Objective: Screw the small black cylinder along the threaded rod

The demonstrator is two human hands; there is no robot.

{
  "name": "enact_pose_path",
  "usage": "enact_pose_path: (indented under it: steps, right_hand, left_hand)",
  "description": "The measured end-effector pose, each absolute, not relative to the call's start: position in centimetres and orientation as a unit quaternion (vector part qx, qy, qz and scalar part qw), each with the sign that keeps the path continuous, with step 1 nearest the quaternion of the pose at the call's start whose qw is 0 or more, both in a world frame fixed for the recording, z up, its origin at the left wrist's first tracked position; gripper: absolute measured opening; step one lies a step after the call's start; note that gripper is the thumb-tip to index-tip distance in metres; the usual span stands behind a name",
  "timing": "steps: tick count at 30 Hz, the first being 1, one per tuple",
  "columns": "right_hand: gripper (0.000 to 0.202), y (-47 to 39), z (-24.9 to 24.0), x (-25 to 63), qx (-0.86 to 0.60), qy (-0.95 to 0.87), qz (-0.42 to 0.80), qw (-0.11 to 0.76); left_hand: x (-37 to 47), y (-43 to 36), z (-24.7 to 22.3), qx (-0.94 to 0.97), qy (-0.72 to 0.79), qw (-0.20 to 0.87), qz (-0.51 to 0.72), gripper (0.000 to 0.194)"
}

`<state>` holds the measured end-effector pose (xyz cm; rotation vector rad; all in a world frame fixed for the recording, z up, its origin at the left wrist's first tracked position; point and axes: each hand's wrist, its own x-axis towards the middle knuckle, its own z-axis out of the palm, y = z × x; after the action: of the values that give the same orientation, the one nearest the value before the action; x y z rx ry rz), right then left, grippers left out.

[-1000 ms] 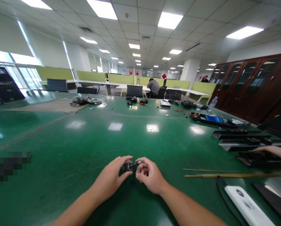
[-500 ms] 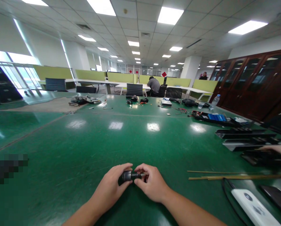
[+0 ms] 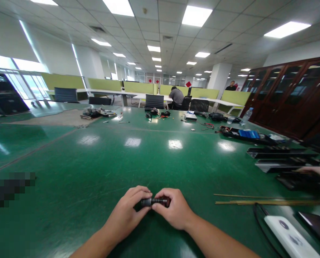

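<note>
A small black cylindrical part [image 3: 155, 202] lies level between my two hands, just above the green table [image 3: 101, 222]. My left hand [image 3: 129, 207] has its thumb and fingers closed round the wider left end. Round the narrower right end, the thumb and fingers of my right hand [image 3: 173, 208] are closed. My fingertips nearly meet at the middle of the part, and the fingers hide some of it.
Thin yellowish rods [image 3: 240, 202] lie to the right, near a white device [image 3: 290, 234] with a cable. Black metal channels [image 3: 280, 165] are at the right, where another person's hand [image 3: 318, 171] reaches in. Electronics and a plastic bottle [image 3: 247, 115] stand farther back.
My left fingers have moved in over the wider end of the part, hiding more of it. The right fingers have shifted slightly, showing more of the narrow end. The view has moved a little.
</note>
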<state>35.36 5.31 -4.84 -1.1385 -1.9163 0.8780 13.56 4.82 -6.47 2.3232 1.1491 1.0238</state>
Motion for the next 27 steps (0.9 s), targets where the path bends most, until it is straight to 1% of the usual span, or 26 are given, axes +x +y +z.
enact_pose_path:
  steps: [6,16,27]
  right_hand:
    - [0.008,5.25,-4.71,35.49,-0.447,-0.742,0.341,0.367]
    - [0.007,5.33,-4.59,35.49,-0.447,-0.733,0.358,0.367]
    - [0.008,5.24,-4.79,35.40,-0.444,-0.733,0.356,0.374]
  left_hand:
    - [13.47,4.83,-6.36,0.828,0.400,0.175,0.352,0.027]
    - [13.30,4.83,-6.05,0.834,0.394,0.146,0.357,0.025]
    - [13.36,4.75,-5.88,0.833,0.393,0.144,0.362,0.026]
